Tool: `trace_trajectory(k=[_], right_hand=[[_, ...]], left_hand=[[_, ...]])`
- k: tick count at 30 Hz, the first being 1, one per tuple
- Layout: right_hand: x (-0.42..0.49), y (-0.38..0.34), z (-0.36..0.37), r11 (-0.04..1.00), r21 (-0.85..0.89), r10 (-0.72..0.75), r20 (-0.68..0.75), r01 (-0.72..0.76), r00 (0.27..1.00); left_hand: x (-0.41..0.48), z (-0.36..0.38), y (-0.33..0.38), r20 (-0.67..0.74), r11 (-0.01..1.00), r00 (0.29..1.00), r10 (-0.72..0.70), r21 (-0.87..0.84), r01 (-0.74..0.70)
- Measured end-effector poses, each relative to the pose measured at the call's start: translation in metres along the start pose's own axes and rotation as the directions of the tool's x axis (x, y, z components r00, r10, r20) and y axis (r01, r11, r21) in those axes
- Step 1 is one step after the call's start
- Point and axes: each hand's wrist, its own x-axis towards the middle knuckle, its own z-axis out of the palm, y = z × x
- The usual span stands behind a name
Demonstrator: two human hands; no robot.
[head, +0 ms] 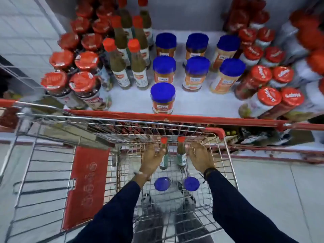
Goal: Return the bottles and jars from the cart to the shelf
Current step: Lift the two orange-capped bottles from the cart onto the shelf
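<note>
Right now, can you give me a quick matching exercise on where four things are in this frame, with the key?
Things:
1. left hand
2. right hand
3. two loose blue-lidded jars
4. single front blue-lidded jar

Places:
A. on the shelf, nearest its red edge
B. on the cart floor, nearer the person than the bottles
C. at the cart bottle on the right
D. around the cart bottle on the left

Pairs: 1-D, 2-C, 3-B, 4-A
</note>
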Motion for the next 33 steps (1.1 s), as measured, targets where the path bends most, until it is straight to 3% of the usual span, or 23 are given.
trace_trajectory(k=[3,9,12,16,24,29,33], right_hand=[[0.024,0.012,0.02,0.994,0.058,0.089,0.053,-0.092,0.995],[0.062,0.023,0.063,0.922,0.325,0.179,0.121,-0.21,0.976],[0.071,0.022,0.072,0.866,0.441,0.207,0.108,-0.234,0.972],[0.073,0.027,0.081,0.828,0.515,0.219,0.065,-0.22,0.974],[0.052,0.03,0.079,0.859,0.487,0.162,0.035,-0.158,0.986],[0.019,0.02,0.062,0.95,0.31,0.019,0.057,-0.036,0.998],[-0.002,-0.005,0.042,0.962,0.271,-0.041,0.017,0.035,0.999]], left_hand=[[0.03,0.012,-0.022,-0.081,0.997,0.993,-0.084,-0.008,0.083],[0.056,0.03,-0.028,-0.059,0.956,0.965,-0.256,-0.16,0.244],[0.068,0.037,-0.036,0.008,0.957,0.968,-0.25,-0.151,0.249],[0.078,0.044,-0.052,-0.005,0.959,0.966,-0.258,-0.122,0.256],[0.054,0.032,-0.047,0.082,0.991,0.997,0.013,0.134,-0.024],[0.017,0.008,-0.039,0.022,0.995,0.997,0.068,0.073,-0.069],[-0.008,-0.017,-0.016,-0.048,0.99,0.989,0.141,0.024,-0.14]])
